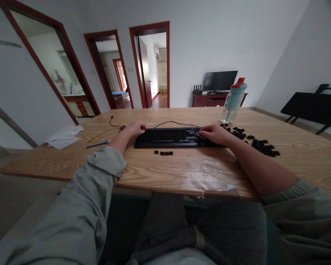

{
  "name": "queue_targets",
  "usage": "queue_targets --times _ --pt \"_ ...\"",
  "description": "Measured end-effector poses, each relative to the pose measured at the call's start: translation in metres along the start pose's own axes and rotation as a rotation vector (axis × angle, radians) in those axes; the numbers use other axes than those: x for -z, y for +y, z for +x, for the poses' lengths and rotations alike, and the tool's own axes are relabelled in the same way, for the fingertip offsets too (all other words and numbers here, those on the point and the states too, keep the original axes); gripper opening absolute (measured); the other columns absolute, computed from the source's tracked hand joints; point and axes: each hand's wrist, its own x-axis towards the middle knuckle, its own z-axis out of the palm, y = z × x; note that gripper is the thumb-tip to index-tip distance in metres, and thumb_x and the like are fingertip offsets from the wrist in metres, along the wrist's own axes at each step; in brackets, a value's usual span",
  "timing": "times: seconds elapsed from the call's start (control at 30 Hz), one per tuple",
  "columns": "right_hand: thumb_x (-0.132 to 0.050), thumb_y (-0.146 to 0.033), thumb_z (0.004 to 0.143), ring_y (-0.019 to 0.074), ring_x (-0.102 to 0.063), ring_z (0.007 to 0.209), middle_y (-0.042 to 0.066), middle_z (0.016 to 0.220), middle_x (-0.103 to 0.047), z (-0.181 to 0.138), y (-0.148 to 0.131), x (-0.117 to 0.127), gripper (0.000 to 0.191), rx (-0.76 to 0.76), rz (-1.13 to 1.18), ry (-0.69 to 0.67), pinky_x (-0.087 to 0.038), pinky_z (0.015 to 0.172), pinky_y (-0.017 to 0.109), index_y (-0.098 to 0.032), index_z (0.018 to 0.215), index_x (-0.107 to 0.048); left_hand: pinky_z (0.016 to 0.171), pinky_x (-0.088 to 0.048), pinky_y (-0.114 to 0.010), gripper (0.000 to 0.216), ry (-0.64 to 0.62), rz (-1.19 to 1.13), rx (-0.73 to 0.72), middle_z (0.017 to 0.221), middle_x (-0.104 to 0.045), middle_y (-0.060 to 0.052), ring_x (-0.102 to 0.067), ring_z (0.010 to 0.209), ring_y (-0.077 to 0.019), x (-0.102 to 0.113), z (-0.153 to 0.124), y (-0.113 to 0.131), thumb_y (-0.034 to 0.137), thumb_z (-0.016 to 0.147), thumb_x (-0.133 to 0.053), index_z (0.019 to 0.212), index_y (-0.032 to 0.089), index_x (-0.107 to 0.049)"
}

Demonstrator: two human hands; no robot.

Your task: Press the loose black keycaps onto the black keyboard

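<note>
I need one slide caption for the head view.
Left hand and right hand at a black keyboard, loose keycaps nearby on the wooden table.

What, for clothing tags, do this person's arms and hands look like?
The loose grey-green fabric left sleeve ends in a broad folded cuff; the matching right sleeve ends in narrow ridges. The left hand and right hand wear no gloves.

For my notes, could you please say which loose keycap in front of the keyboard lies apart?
The leftmost keycap; a strip of bare table separates it from the cluster at its right.
</note>
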Motion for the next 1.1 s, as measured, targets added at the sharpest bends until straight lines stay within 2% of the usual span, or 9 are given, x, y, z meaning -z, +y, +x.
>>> queue_targets --times 0.27,0.5,0.83,1.1 --pt "-0.054 -0.044 0.083 0.0183 -0.055 0.065 0.006 0.069 -0.067 0.000 -0.003 0.000 0.036 -0.028 0.003 -0.009 -0.041 0.063 0.030 -0.014 0.085 -0.073 0.077 -0.049 -0.030 0.025 0.010 0.018 -0.026 0.092 -0.076 -0.007 -0.067 0.084 -0.0210 0.000 0.000 -0.001 0.019 0.075 -0.062 0.094 0.019 -0.079" --pt "-0.054 -0.046 0.083 0.0194 -0.056 0.065 0.007 0.071 -0.069 -0.001 -0.003 0.001 0.039 -0.015 -0.001 -0.008 -0.042 0.064 0.031 -0.013 0.088 -0.075 0.076 -0.049 -0.027 0.026 -0.034 0.106 -0.030 0.091 -0.076 -0.006 -0.067 0.084 -0.0192 0.003 0.002 0.005 0.018 0.076 -0.061 0.096 0.018 -0.078" --pt "-0.056 -0.046 0.083 0.0186 -0.056 0.065 0.006 0.070 -0.068 0.000 -0.001 -0.001 0.037 -0.021 0.018 0.000 -0.041 0.062 0.030 -0.014 0.086 -0.075 0.083 -0.050 -0.029 0.028 -0.034 0.172 -0.070 0.096 -0.076 -0.007 -0.067 0.089 -0.0203 0.006 0.000 0.007 0.018 0.078 -0.059 0.099 0.019 -0.078" --pt "-0.055 -0.046 0.082 0.0176 -0.054 0.062 0.006 0.068 -0.066 -0.001 -0.003 0.000 0.037 -0.020 0.004 0.002 -0.040 0.061 0.030 -0.014 0.084 -0.074 0.084 -0.050 -0.030 0.027 -0.047 0.105 -0.002 0.099 -0.077 -0.006 -0.070 0.093 -0.0217 0.007 -0.002 0.007 0.020 0.081 -0.061 0.101 0.021 -0.079"
